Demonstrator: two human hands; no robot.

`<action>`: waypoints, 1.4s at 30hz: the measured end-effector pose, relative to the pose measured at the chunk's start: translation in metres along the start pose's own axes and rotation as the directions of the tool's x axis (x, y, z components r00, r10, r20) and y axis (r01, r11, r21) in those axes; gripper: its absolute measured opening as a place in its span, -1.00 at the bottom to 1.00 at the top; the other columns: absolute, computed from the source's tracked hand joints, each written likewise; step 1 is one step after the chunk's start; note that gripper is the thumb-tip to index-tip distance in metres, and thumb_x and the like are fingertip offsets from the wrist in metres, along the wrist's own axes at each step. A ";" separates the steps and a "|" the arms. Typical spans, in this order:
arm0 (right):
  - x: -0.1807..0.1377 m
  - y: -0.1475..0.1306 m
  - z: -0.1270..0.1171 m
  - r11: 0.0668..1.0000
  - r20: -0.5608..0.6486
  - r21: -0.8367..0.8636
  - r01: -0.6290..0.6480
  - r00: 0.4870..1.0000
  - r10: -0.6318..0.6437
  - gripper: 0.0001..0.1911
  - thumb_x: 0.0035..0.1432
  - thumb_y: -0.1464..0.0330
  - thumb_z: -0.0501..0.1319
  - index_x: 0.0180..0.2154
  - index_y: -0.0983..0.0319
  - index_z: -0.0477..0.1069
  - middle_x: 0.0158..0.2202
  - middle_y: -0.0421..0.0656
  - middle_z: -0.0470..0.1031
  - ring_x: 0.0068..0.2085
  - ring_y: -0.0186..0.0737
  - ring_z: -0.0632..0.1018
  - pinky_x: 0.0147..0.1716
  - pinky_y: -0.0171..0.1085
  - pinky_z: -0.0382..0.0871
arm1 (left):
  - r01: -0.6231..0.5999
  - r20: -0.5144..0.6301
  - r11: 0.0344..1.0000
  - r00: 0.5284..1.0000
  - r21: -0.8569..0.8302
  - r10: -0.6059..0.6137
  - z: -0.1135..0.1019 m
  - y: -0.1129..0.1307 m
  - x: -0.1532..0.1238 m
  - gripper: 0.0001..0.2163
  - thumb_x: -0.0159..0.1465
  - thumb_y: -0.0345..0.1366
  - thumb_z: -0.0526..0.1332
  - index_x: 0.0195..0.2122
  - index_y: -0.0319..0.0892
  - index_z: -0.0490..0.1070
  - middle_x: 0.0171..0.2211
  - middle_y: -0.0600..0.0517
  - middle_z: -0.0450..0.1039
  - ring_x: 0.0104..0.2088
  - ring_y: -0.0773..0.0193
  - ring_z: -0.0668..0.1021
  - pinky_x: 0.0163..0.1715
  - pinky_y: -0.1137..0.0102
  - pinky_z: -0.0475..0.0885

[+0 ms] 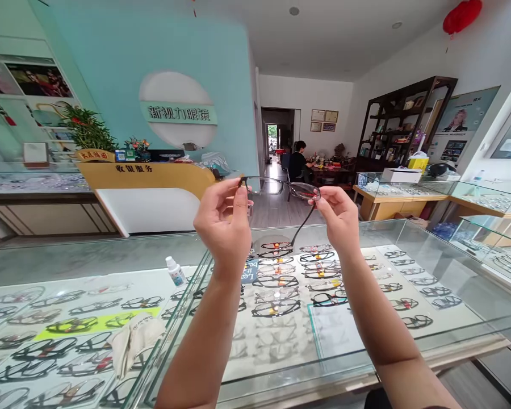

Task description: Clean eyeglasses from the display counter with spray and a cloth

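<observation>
Dark-rimmed, clear-lensed spectacles [300, 191], pinched between left hand [223, 221] and right hand [337, 217] above rectangular clear-glass worktop [460, 301]; slackened grip could drop them.

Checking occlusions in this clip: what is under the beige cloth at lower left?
A yellow-green strip and dark eyeglass frames show beside the cloth; whatever lies directly beneath is hidden.

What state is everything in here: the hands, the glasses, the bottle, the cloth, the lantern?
Left hand: pinching one end of the held glasses
Right hand: pinching the other end
Held glasses: raised, one temple visibly unfolded
Displayed glasses: laid out in rows
White bottle: standing, capped
Cloth: crumpled
Red lantern: hanging
</observation>
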State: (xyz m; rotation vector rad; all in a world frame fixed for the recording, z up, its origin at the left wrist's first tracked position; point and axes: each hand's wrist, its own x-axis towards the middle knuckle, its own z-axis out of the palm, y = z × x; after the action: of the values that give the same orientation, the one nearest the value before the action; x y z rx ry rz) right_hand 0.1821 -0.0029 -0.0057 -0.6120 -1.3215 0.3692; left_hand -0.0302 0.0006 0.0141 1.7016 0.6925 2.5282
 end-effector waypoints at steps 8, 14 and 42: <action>-0.005 -0.006 -0.005 0.920 -0.164 -0.275 0.280 0.929 -0.332 -0.85 0.44 0.31 0.26 -0.02 0.09 0.58 -0.13 -0.15 0.69 -0.12 -0.17 0.67 -0.14 -0.11 0.51 | -0.034 0.043 0.989 0.999 0.141 0.028 0.005 -0.009 -0.007 -0.87 0.42 -0.24 0.42 -0.05 -0.09 0.62 -0.15 -0.01 0.68 -0.14 0.22 0.74 -0.06 0.25 0.72; 0.001 0.000 -0.014 0.864 -0.189 -0.400 0.307 0.894 -0.406 -0.84 0.46 0.32 0.23 0.00 0.06 0.55 -0.10 -0.15 0.67 -0.11 -0.14 0.69 -0.17 -0.08 0.53 | -0.018 0.089 0.993 0.996 0.120 0.007 0.015 -0.017 -0.018 -0.86 0.41 -0.25 0.43 -0.04 -0.08 0.61 -0.14 0.00 0.68 -0.13 0.22 0.74 -0.13 0.27 0.70; -0.002 -0.008 -0.017 0.818 -0.035 -0.508 0.271 0.942 -0.334 -0.54 0.29 0.12 0.44 0.16 0.04 0.46 0.09 -0.08 0.63 0.00 -0.03 0.67 -0.01 0.01 0.59 | 0.060 0.164 0.984 0.983 0.170 -0.088 0.022 -0.026 -0.025 -0.55 0.29 0.04 0.54 0.08 -0.05 0.56 0.00 -0.09 0.66 -0.02 0.13 0.73 -0.14 0.29 0.66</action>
State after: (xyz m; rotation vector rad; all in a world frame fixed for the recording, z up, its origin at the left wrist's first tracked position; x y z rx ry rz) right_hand 0.1974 -0.0144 -0.0046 -0.8218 -1.3731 -0.2862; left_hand -0.0068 0.0256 -0.0104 1.8763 0.9547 2.2988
